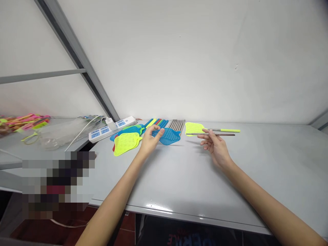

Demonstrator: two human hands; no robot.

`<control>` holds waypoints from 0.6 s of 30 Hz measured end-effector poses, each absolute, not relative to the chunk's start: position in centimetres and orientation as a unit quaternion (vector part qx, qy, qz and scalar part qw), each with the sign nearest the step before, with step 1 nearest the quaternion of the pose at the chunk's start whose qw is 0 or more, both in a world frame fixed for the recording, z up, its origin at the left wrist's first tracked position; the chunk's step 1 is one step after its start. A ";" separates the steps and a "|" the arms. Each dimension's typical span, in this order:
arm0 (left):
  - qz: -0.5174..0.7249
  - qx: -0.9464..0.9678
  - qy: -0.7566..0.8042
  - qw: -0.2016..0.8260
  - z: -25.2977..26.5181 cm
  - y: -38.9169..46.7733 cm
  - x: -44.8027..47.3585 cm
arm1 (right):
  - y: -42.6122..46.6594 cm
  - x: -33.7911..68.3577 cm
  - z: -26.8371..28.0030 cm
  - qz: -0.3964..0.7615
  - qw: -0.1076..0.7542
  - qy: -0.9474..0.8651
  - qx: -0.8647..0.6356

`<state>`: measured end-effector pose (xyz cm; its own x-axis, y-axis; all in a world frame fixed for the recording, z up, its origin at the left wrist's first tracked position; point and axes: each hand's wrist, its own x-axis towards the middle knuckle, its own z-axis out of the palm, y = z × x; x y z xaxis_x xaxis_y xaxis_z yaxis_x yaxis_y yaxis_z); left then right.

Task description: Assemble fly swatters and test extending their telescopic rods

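head view: two bare hands are above a grey table (269,164) by a white wall (205,61).
left hand (151,138): pinches a blue head (170,137) at one end between thumb and fingers.
right hand (216,147): holds a metal rod (225,134) between thumb and fingers — the lower fingers are loosely curled.
blue head: between the two hands, its narrow neck toward the right; it looks lifted off the table, well apart from the rod.
rod: nearly level, thick end to the right, thin end to the left, passing in front of the swatter (194,128).
swatter: lies just beyond the right hand, yellow mesh at the left, yellow handle at the right.
loose heads (125,144): piled left of the left hand — yellow in front, blue and green behind, a little red underneath.
grips (160,122): blue, yellow, green and red, side by side behind the left hand.
spare rods (176,125): in a row near the wall, between grips and swatter.
power strip (98,133): behind the loose heads, with a white plug (111,124) in it.
clear bag (61,135): far left, near a heap of bright pieces (32,121).
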<state>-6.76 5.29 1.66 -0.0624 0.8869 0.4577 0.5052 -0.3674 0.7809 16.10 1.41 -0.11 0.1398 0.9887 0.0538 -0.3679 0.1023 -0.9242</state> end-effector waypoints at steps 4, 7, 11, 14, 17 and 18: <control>0.468 0.710 0.492 0.184 1.0 5.2 -6.1 | 1.6 16.4 -0.1 0.515 0.662 -0.366 -0.403; 0.466 0.725 0.481 0.159 0.5 5.1 -5.7 | 1.7 16.6 0.0 0.514 0.671 -0.356 -0.398; 0.464 0.732 0.473 0.158 0.5 4.8 -5.5 | 1.8 16.7 0.1 0.522 0.671 -0.357 -0.387; 0.460 0.732 0.477 0.158 0.6 4.4 -5.4 | 1.7 16.7 0.5 0.532 0.662 -0.370 -0.375; 0.447 0.737 0.480 0.165 0.8 4.2 -5.4 | 1.6 16.7 0.7 0.543 0.653 -0.380 -0.365; 0.441 0.739 0.480 0.169 0.8 4.2 -5.3 | 1.6 16.7 0.7 0.546 0.651 -0.381 -0.363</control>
